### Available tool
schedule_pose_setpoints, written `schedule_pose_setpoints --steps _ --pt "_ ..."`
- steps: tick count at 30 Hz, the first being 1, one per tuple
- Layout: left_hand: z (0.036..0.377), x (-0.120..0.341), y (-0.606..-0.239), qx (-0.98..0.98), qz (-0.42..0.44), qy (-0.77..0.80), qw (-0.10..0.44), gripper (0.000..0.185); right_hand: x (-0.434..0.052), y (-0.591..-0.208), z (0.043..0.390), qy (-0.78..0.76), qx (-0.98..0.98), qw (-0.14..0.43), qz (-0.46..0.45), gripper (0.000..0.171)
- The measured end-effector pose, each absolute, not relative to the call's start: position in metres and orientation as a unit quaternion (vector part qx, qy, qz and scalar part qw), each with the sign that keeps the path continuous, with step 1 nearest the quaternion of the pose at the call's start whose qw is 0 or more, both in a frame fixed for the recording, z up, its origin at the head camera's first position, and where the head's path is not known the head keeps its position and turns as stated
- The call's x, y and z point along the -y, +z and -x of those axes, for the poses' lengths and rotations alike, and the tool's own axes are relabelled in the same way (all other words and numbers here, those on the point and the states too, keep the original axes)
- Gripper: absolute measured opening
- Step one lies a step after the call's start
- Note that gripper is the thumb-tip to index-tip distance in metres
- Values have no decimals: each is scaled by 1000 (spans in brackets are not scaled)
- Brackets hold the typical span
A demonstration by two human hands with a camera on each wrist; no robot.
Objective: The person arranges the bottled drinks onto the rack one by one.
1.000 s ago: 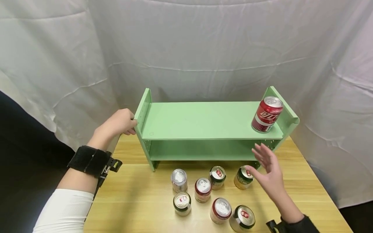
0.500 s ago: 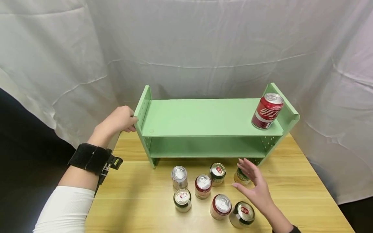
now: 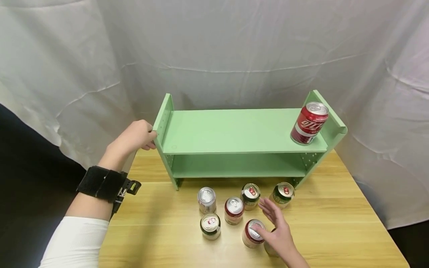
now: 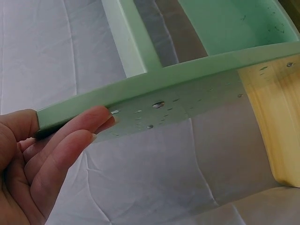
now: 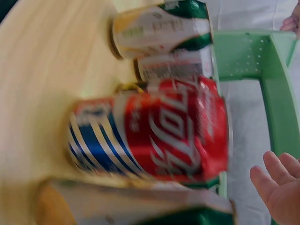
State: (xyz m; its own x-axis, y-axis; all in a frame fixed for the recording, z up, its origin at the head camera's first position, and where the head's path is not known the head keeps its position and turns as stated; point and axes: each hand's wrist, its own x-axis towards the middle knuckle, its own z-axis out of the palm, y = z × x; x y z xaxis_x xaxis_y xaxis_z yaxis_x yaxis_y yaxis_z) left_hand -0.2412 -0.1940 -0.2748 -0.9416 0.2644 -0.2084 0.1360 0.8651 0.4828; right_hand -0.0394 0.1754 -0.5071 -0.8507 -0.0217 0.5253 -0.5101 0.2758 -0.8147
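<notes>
My left hand holds the left side panel of a green two-tier shelf. In the left wrist view, the thumb and fingers lie on opposite faces of that panel. Over the front cans hovers my right hand, fingers spread and holding nothing. Below its thumb stands a red soda can; the right wrist view shows white lettering and blue stripes on this can. A green-and-white can beside it is mostly hidden by the hand. Another red soda can stands at the right end of the top board.
Several more cans stand upright on the wooden table: a silver can, a green-topped can, a smaller-looking red can, and green cans nearer the shelf. A pale curtain hangs behind.
My right hand has moved down and left, from near the right-hand green can to above the front red can. The left hand stays on the shelf panel.
</notes>
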Motion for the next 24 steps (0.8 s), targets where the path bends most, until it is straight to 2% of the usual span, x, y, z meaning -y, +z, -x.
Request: schedule_pose_setpoints --steps 6,10,16,24 --pt "243 195 -278 -954 -109 243 137 28 -161 -516 33 534 806 222 -126 99" --pt "243 196 -277 -953 -110 246 140 28 -151 -510 28 535 815 203 -96 96" --pt "243 195 -277 -952 -105 251 139 28 -153 -522 25 527 832 165 -42 95" --pt "243 195 -278 -951 -102 256 139 29 -147 -535 23 534 830 160 -18 97"
